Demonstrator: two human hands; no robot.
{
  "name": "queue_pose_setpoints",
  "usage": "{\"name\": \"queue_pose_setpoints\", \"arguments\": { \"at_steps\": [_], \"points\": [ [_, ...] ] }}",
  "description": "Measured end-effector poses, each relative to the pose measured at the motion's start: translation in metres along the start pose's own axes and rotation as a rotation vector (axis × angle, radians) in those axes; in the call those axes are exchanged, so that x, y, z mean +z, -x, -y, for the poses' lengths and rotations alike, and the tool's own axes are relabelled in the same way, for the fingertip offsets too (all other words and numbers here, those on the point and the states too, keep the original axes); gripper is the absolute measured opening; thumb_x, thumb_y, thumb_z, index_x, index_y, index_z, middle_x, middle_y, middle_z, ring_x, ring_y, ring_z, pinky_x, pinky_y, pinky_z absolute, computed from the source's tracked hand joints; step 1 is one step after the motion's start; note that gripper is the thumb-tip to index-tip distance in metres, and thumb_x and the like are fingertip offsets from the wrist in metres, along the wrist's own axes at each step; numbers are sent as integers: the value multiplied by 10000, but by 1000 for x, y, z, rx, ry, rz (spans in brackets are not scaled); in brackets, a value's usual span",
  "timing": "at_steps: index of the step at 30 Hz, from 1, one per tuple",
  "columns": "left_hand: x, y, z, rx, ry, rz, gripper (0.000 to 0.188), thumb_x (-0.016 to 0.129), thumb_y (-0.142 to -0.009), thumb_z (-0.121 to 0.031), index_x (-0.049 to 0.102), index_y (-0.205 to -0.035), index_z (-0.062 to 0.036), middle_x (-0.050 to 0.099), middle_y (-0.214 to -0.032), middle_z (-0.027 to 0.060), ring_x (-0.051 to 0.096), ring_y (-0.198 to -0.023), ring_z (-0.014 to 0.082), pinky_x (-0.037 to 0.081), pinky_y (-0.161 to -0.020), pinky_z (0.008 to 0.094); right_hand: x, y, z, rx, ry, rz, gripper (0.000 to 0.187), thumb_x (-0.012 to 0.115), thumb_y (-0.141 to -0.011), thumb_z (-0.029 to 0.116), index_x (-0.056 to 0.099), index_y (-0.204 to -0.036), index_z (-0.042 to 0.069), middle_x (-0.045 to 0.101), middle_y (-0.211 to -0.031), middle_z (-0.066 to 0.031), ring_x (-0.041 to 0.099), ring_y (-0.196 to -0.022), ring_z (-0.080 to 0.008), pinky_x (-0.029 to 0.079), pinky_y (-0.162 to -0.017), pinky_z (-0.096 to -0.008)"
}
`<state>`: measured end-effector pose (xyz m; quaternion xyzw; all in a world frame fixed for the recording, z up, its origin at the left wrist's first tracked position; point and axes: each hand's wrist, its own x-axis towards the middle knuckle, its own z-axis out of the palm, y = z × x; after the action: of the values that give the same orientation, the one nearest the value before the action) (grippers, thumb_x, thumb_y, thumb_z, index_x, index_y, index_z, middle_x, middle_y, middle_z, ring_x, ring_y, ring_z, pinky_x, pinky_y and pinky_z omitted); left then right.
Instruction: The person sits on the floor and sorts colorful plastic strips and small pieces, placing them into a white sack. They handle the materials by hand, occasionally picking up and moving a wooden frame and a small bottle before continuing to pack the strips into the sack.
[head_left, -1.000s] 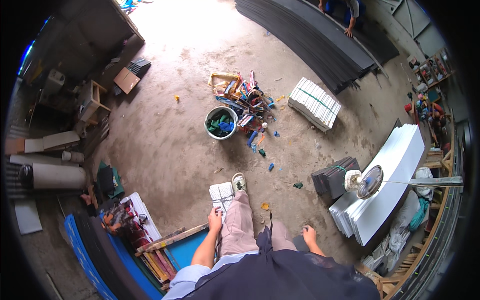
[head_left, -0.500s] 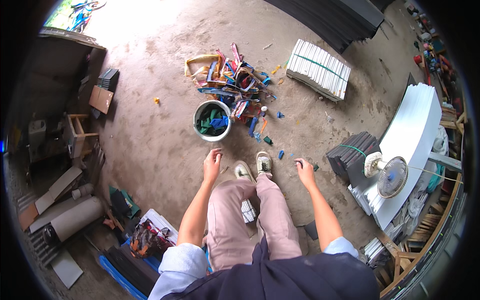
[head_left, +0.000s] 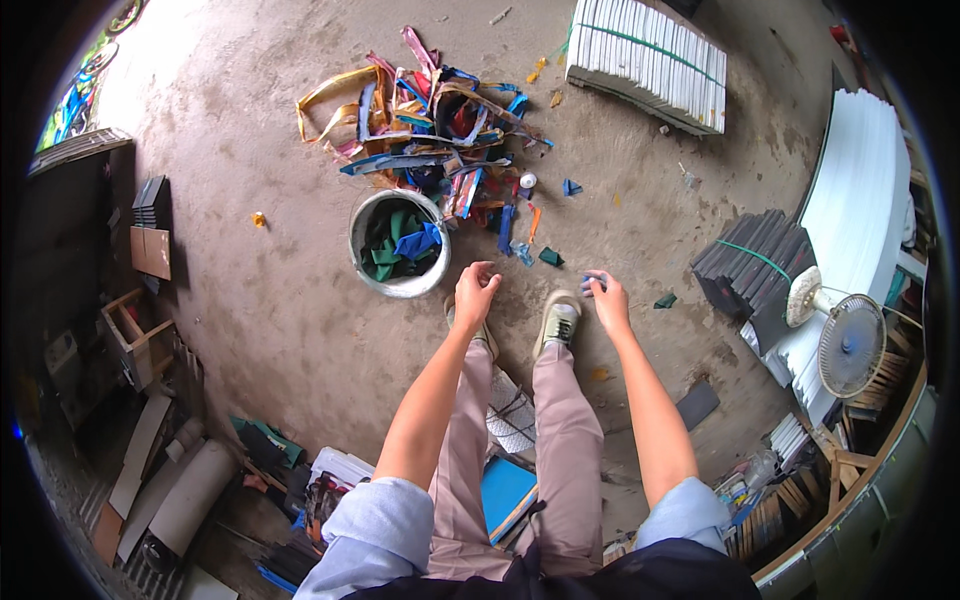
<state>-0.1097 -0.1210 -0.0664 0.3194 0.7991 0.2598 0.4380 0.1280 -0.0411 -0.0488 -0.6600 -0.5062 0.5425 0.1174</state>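
My left hand [head_left: 478, 292] hovers above my shoe, just right of a pale bucket [head_left: 440, 278]. Its fingers are loosely bent and apart, with nothing seen in them. Green and blue scraps [head_left: 395, 240] fill the bucket. My right hand [head_left: 607, 300] is low in front of me, fingers curled and pinched at a small blue scrap [head_left: 594, 281], mostly covered by the fingertips. Nearby on the floor lie a green scrap [head_left: 551, 257], a dark green scrap [head_left: 665, 300] and a blue scrap [head_left: 571, 187].
Beyond the bucket is a tangled heap of coloured strips [head_left: 430, 120]. A strapped stack of white boards [head_left: 645, 65] stands far right. Nearer on the right are strapped dark panels [head_left: 750, 255] and a fan [head_left: 850, 340]. A wooden frame [head_left: 138, 340] stands left.
My view has leaned forward and down. Both hands have reached forward and come closer together; the right has closed at the small blue scrap. My feet have shifted.
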Motion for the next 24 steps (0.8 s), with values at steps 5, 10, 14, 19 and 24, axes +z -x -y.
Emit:
{"name": "queue_pose_setpoints", "arguments": {
  "at_steps": [5, 10, 14, 19, 24],
  "points": [
    [38, -47, 43, 9, 37, -40, 325, 665, -748, -150, 578, -1041, -41, 572, -913, 99, 592, -769, 183, 475, -722, 306, 50, -45, -39, 16, 15, 64, 176, 492, -845, 89, 608, -970, 46, 657, -766, -88, 628, -673, -151, 485, -640, -276],
    [95, -119, 84, 81, -34, -133, 336, 667, -733, -110, 524, -1028, -38, 513, -963, 130, 583, -826, 265, 474, -744, 359, 86, -114, -78, -67, 48, 125, 171, 504, -840, 100, 609, -963, 45, 661, -786, -103, 640, -712, -175, 487, -663, -295],
    [140, -156, 107, 223, -222, -182, 440, 672, -696, -75, 444, -1069, -29, 450, -1015, 165, 474, -967, 342, 434, -810, 403, 107, -168, -121, -157, 223, 177, 180, 500, -836, 108, 602, -965, 35, 646, -809, -146, 633, -777, -267, 478, -703, -342],
    [165, -166, 122, 410, -337, -308, 525, 686, -661, -47, 418, -1111, -9, 444, -1026, 182, 445, -987, 343, 377, -874, 410, 123, -209, -135, -392, 261, 173, 195, 481, -858, 104, 597, -997, 34, 649, -804, -115, 640, -766, -202, 486, -692, -310],
    [166, -169, 140, 360, -384, -391, 472, 571, -687, -28, 420, -1133, -57, 459, -1010, 165, 478, -961, 362, 442, -799, 439, 133, -207, -129, -586, 315, 151, 194, 493, -851, 116, 593, -984, 18, 640, -849, -158, 631, -803, -276, 484, -718, -355]
  ]
}}
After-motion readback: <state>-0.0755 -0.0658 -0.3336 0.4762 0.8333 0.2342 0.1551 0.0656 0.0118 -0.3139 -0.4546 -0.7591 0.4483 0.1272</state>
